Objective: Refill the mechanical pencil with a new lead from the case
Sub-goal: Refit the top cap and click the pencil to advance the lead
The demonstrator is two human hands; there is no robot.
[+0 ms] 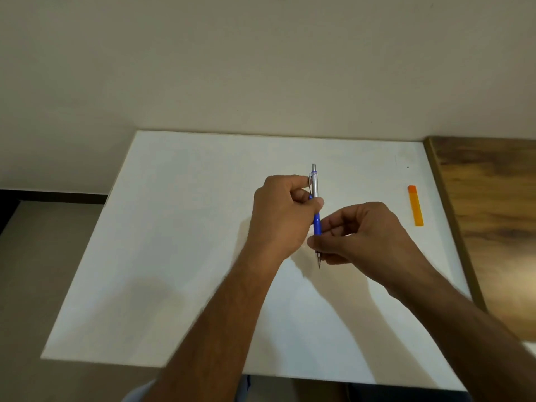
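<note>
A mechanical pencil (315,195) with a silver upper barrel and a blue grip is held nearly upright above the white table (179,256), tip pointing down toward me. My left hand (282,216) grips its middle, thumb against the barrel. My right hand (359,233) pinches the lower blue grip and the tip end between thumb and fingers. The orange lead case (415,205) lies flat on the table to the right, well apart from both hands.
A wooden surface (493,216) borders the table on the right. A beige wall rises behind the table's far edge. The floor shows at the left, below the table's left edge.
</note>
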